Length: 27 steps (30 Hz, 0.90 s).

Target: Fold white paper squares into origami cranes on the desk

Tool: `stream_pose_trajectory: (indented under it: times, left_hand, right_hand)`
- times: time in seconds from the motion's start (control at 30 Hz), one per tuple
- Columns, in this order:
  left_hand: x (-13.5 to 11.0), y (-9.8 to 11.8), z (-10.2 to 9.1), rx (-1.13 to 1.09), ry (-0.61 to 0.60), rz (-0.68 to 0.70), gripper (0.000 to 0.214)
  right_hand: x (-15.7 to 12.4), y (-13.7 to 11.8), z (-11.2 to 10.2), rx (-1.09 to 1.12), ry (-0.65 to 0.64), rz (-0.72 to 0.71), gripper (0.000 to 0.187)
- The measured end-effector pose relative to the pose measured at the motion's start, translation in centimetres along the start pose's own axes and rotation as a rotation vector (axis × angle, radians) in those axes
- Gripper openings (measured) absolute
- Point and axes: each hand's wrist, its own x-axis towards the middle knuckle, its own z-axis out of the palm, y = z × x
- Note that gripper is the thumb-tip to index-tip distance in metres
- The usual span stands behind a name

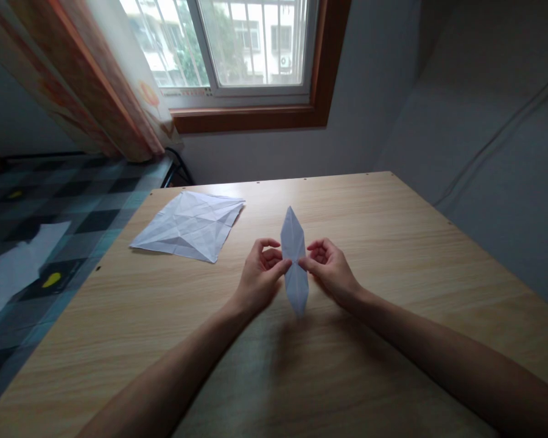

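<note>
Pinching the narrow, pointed, white folded paper (293, 238) at frame centre, bare left hand (263, 271) and bare right hand (332, 267) clamp opposite edges; folding seems the step, next probably needing even thumb pressure.

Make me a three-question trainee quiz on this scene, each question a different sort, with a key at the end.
1. Of the left hand and right hand, which touches the folded white paper? A) left only B) neither C) both
2. True or false: the creased white sheet lies on the wooden table, untouched by either hand.
3. Fill in the pattern: loose white paper lies on the ____ cloth beside the table.

Key: 1. C; 2. True; 3. checked
</note>
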Motion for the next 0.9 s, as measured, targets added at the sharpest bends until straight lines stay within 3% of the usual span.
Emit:
stream_pose_trajectory:
  times: [0.17,0.57,0.7,0.9]
  left_hand:
    - [-0.1,-0.1,0.0,0.014,0.073,-0.014,0.044]
    - [-0.1,-0.6,0.0,-0.008,0.090,-0.037,0.041]
    - [0.0,-0.9,0.0,-0.017,0.084,-0.040,0.043]
    - [0.0,-1.6,-0.4,0.108,0.082,-0.029,0.028]
  right_hand:
    - [-0.3,-0.1,0.1,-0.087,-0.141,0.060,0.029]
    - [-0.4,-0.1,0.5,-0.119,-0.086,0.032,0.026]
    - [-0.5,0.4,0.7,-0.054,-0.013,-0.008,0.037]
    - [-0.6,0.9,0.8,-0.088,0.008,-0.082,0.038]
